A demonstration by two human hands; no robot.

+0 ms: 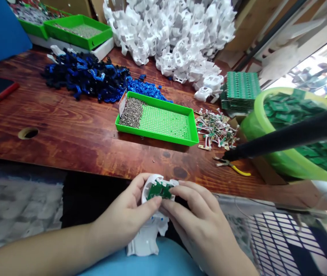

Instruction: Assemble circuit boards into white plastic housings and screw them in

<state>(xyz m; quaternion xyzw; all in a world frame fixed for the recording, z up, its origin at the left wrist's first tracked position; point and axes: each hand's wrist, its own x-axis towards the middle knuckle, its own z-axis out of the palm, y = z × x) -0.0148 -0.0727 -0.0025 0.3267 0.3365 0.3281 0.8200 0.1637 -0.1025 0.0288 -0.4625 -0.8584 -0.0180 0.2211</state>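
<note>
Both hands meet just below the table's front edge, over my lap. My left hand (125, 216) grips a white plastic housing (149, 234) from the left, thumb on its top. My right hand (200, 222) presses its fingertips on a small green circuit board (159, 189) seated in the housing's round top. The housing's lower part hangs down between my wrists.
On the wooden table (66, 130) lie a green tray (163, 122) with screws, a heap of blue parts (91, 78), a pile of white housings (175, 34), stacked green boards (239, 90), small wired parts (216, 130), yellow-handled pliers (234, 166) and a green basin (269, 130). A black tool (290, 136) hangs at right.
</note>
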